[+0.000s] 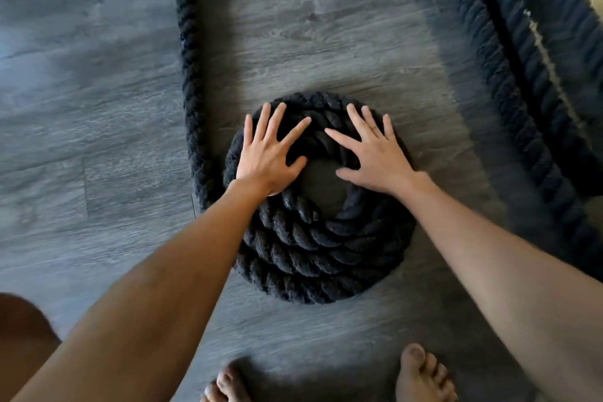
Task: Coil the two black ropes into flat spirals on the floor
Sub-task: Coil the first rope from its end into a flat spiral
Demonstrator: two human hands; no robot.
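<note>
Head view: left grip (pixel 267 153), right grip (pixel 375 153) flat on rope coil (pixel 310 254).

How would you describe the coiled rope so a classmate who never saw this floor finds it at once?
Find the grey plank floor; in its middle, beyond the person's bare feet, lies the coiled rope, with the left hand and right hand spread flat on it. Unlike the straight rope lengths to its left and right, it is wound into a round spiral.

likely a home: grey wood-look plank floor (pixel 98 108), bare feet (pixel 421 375).
</note>
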